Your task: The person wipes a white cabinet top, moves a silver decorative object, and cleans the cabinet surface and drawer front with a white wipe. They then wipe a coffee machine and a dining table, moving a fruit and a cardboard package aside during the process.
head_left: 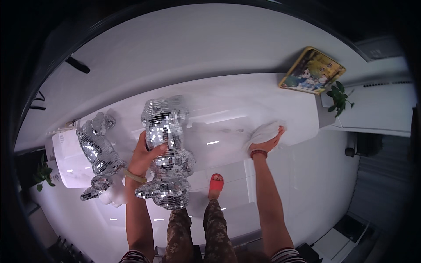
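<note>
My left hand (144,156) grips a mirror-tiled animal figurine (166,131) around its middle, thumb across the front. Small silver tiles cover the whole figure, and its lower end overlaps my forearm in view. Farther right, my right hand (268,143) lies on a crumpled white cloth (268,131) against the glossy white top of a long cabinet (223,98). A second mirror-tiled figurine (98,148) stands on the cabinet's left part, beside my left hand. Next to its lower end is a white rounded object (113,194), partly hidden by my forearm.
A gold-framed picture (310,72) leans against the wall at the cabinet's right end. Beside it grows a green potted plant (338,98), and another leafy plant (44,172) is at far left. My foot in a red slipper (216,182) stands on the tiled floor below the cabinet edge.
</note>
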### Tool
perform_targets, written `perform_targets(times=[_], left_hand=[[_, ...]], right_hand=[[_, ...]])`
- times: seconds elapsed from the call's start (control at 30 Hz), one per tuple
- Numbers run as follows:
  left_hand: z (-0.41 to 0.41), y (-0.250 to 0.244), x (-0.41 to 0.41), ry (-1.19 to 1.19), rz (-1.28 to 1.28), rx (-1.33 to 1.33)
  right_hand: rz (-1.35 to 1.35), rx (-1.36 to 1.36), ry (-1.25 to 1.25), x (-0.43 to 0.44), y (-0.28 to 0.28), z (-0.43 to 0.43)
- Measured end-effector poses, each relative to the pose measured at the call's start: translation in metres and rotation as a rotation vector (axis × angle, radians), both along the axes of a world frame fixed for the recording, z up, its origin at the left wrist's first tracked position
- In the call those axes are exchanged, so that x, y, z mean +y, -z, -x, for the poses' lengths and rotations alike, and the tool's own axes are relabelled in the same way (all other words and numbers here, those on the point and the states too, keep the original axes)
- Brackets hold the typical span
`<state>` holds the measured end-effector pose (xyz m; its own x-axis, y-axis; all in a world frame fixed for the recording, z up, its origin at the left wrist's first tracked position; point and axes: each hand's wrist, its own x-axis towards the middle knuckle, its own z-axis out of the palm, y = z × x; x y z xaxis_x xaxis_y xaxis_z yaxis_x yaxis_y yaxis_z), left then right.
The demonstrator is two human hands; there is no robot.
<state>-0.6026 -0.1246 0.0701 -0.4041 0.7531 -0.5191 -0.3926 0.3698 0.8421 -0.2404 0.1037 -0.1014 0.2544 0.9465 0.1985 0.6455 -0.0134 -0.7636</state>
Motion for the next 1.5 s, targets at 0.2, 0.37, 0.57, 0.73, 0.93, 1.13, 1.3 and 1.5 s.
perform_targets(times=[0.2, 0.37, 0.57, 0.73, 0.93, 1.13, 1.3, 1.5], left_hand=[[-0.007, -0.001, -0.004, -0.079, 0.07, -0.014], [-0.024, -0.019, -0.033, -0.139, 0.018, -0.084], [-0.046, -0.057, -0.062, -0.218, -0.044, -0.129], [-0.046, -0.077, -0.069, -0.211, -0.103, -0.136], [-0.047, -0.085, -0.037, -0.103, -0.12, -0.186], [-0.067, -0.098, 0.057, 0.036, -0.066, -0.168], [-0.101, -0.07, 0.148, 0.099, 0.012, -0.137], [-0.122, -0.014, 0.182, 0.149, -0.041, -0.002]], right_hand=[[0.006, 0.201, -0.166, 0.067, -0.003, 0.066], [0.189, 0.7, -0.545, 0.059, -0.06, 0.196], [-0.173, -0.395, -1.26, 0.01, -0.052, 0.227], [-0.165, -0.918, -1.662, -0.023, -0.088, 0.191], [0.017, -0.592, -1.696, -0.075, -0.079, 0.086], [0.23, 0.03, -1.163, -0.173, -0.062, 0.067], [0.179, -0.06, -0.954, -0.219, -0.059, 0.091], [0.206, -0.237, -0.796, -0.245, -0.05, 0.141]])
